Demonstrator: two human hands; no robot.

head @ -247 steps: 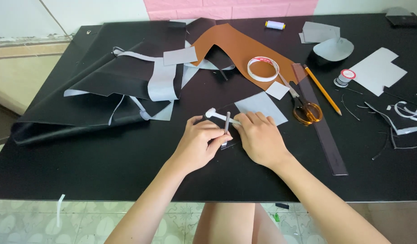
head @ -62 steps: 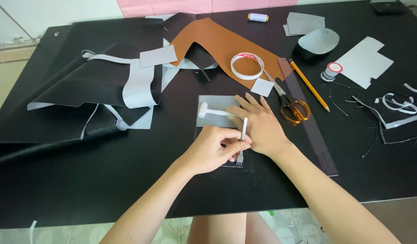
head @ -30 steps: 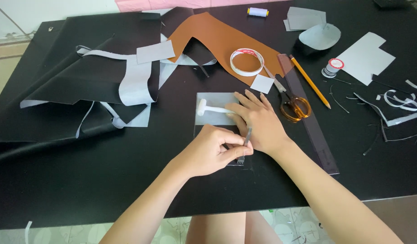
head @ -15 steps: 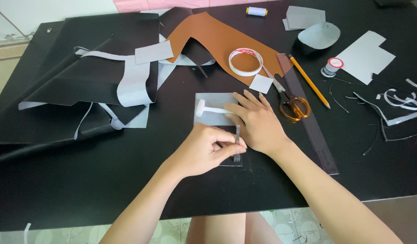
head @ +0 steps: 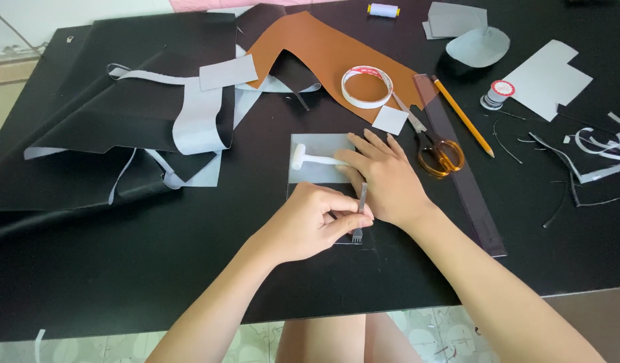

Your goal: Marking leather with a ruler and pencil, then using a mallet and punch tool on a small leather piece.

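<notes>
Black surface fills the head view. At its centre, the left hand has its fingers closed on a slim grey pronged chisel, upright, prongs down on dark leather. At two o'clock, the right hand lies flat, fingers spread, beside it.

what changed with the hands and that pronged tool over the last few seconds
The left hand brought the pronged chisel from beside the right hand's fingers down to the dark piece's near edge, upright. The right hand stayed flat, pressing the piece. The white mallet, scissors and tape roll did not move.
</notes>
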